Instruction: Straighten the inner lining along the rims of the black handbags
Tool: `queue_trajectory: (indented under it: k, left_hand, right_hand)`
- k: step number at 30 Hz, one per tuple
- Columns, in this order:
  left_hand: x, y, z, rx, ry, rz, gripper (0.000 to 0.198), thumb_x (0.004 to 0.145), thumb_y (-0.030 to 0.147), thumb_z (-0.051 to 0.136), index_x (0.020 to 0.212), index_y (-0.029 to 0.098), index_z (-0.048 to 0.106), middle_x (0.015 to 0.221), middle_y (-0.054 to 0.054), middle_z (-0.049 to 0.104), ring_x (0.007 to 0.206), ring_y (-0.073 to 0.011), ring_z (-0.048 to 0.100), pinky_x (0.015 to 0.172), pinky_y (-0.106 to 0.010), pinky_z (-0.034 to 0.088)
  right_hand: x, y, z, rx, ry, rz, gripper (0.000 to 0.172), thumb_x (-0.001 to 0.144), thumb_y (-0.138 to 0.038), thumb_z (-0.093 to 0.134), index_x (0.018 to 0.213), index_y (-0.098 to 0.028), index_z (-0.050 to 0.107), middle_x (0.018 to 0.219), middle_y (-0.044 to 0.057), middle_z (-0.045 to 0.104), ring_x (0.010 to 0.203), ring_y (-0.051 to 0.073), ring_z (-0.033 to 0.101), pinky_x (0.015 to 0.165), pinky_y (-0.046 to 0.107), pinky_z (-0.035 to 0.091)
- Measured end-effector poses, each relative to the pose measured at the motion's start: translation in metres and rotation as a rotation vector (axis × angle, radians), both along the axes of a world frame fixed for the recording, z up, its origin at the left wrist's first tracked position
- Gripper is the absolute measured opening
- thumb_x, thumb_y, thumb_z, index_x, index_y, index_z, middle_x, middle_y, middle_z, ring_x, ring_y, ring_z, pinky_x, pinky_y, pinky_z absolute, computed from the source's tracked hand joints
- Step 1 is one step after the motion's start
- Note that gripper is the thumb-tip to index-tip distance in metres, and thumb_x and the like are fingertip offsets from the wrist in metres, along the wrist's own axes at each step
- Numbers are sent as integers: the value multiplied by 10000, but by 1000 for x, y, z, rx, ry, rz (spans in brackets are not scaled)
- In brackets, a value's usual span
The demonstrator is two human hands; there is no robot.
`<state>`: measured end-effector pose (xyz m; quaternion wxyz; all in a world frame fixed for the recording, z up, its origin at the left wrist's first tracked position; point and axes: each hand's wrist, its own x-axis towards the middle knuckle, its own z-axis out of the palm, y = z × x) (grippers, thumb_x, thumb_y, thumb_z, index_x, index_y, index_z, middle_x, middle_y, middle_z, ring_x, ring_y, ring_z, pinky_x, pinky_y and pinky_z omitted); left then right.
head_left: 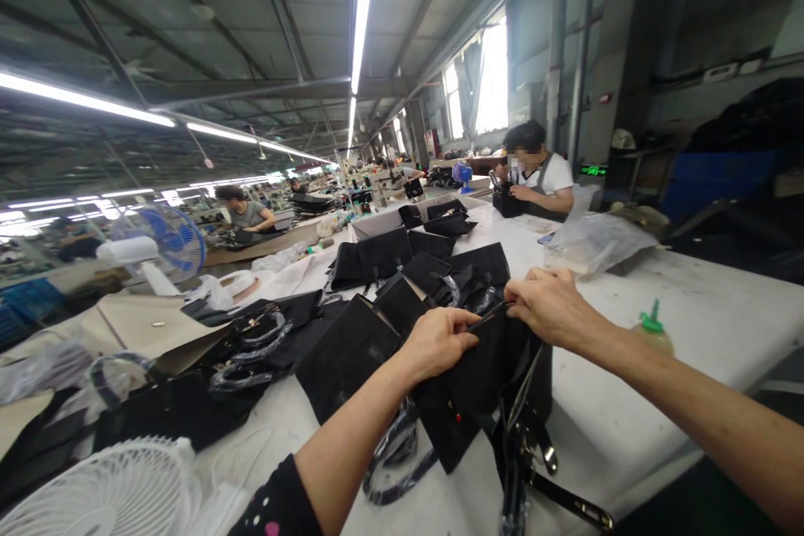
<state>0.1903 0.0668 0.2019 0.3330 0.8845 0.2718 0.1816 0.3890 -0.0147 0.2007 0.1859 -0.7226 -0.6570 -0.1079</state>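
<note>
A black handbag (468, 381) is held up over the white table by its top edge. My left hand (440, 343) pinches that edge between thumb and fingers. A short way to the right, my right hand (546, 301) grips the same edge with its fingers closed. Straps with shiny metal fittings (546, 456) hang from the bag's lower right side. Below my left hand lies a handle wrapped in clear plastic (399, 481). More black bag pieces (348, 352) are heaped just behind and left of my hands.
White table (709, 318) carries a green-tipped bottle (653, 325) and clear plastic bags (596, 243) at right. A white fan (106, 490) stands near left, a blue fan (169, 243) behind it. Co-workers sit across the table (540, 180) and farther left (244, 213).
</note>
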Motion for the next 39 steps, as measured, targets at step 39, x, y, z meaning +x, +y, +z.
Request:
queue_trajectory:
  k: [39]
  left_hand:
    - [60, 20, 10, 196, 256, -30, 281, 704, 238, 534, 897, 246, 739, 726, 5, 693, 723, -171, 611, 669, -247, 453]
  right_hand:
    - [-3, 8, -2, -17, -8, -67, 135, 769, -188, 565, 856, -247, 649, 770, 32, 644, 896, 219, 521, 765, 360, 188]
